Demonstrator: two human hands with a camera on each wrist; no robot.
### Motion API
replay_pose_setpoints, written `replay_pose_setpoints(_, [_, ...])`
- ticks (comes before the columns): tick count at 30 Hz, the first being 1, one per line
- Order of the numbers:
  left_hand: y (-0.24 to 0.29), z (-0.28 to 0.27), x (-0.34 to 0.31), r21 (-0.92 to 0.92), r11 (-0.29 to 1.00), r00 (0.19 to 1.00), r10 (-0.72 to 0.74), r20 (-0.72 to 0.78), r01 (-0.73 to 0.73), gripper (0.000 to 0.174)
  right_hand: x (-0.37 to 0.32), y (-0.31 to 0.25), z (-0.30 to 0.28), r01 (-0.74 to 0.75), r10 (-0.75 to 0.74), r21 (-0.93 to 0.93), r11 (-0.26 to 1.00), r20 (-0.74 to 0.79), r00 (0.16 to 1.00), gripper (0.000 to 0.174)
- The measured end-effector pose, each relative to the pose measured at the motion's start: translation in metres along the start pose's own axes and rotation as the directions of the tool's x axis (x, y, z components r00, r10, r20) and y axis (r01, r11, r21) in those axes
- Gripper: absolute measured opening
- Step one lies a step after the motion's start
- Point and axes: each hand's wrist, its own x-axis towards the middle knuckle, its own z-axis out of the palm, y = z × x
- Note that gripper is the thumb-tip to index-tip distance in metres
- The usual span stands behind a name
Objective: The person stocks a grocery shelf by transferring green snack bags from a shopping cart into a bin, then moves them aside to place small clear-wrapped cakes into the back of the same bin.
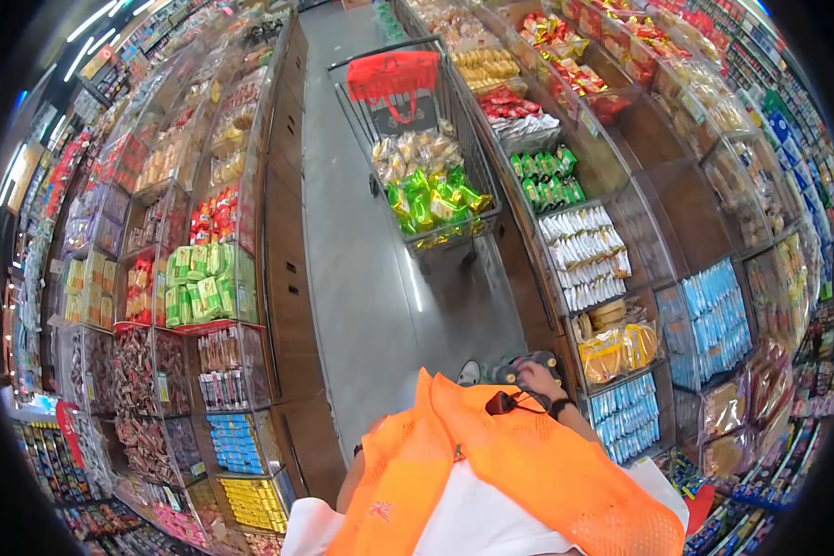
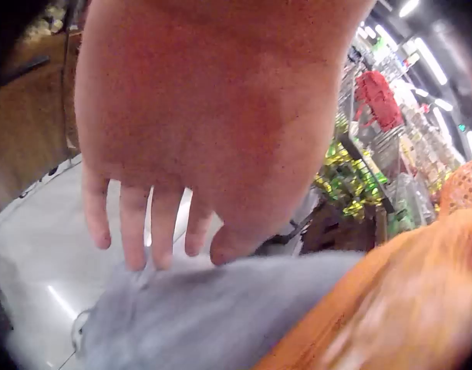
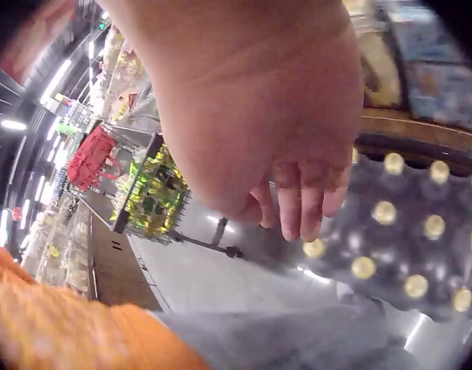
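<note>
My left hand (image 2: 205, 116) hangs beside a grey trouser leg (image 2: 205, 308) in the left wrist view. Its fingers are loosely extended, with nothing in them; the orange vest (image 1: 519, 445) hides it in the head view. My right hand (image 1: 536, 378) hangs low at the right, close over a pack of dark bottles (image 1: 502, 372) with gold caps. In the right wrist view, the loosely bent fingers (image 3: 290, 208) overlap the near edge of the wrapped bottle pack (image 3: 406, 239). No object shows between them.
Ahead in the aisle stands a shopping cart (image 1: 417, 139) with a red bag (image 1: 394, 74) and green and clear packets (image 1: 435, 195). Shelves of packaged snacks line both sides. Wooden shelf bases (image 1: 287, 250) border the grey floor (image 1: 361, 306). A shoe (image 1: 470, 372) shows below.
</note>
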Motion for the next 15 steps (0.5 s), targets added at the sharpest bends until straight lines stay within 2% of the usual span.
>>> replay_pose_setpoints(3, [0.006,-0.021,-0.023,-0.107,0.980,0.982,-0.175,-0.071,0.167,0.040,0.066,-0.022,-0.014,0.009,0.017,-0.186,0.982,0.137,0.990,0.027])
replay_pose_setpoints(6, [0.020,-0.047,-0.019,-0.213,0.948,0.959,-0.263,-0.104,0.237,0.039,0.105,-0.041,-0.017,-0.031,0.064,-0.196,0.980,0.166,0.984,0.027])
replay_pose_setpoints(7, [0.027,-0.057,-0.012,-0.237,0.941,0.956,-0.273,-0.110,0.241,0.039,0.117,-0.058,-0.036,-0.149,0.185,-0.179,0.973,0.209,0.960,0.027])
replay_pose_setpoints(9, [0.043,-0.081,0.011,-0.270,0.933,0.956,-0.274,-0.107,0.238,0.039,0.126,-0.107,-0.052,-0.275,0.327,-0.284,0.919,0.156,0.932,0.028])
replay_pose_setpoints(12, [0.074,-0.131,0.050,-0.269,0.936,0.964,-0.255,-0.077,0.226,0.038,0.157,-0.088,-0.053,-0.096,0.164,-0.455,0.885,0.114,0.980,0.032])
replay_pose_setpoints(15, [0.113,-0.191,0.117,-0.197,0.959,0.978,-0.210,-0.005,0.205,0.037,0.184,-0.118,-0.071,-0.005,0.162,-0.490,0.872,0.279,0.946,0.036])
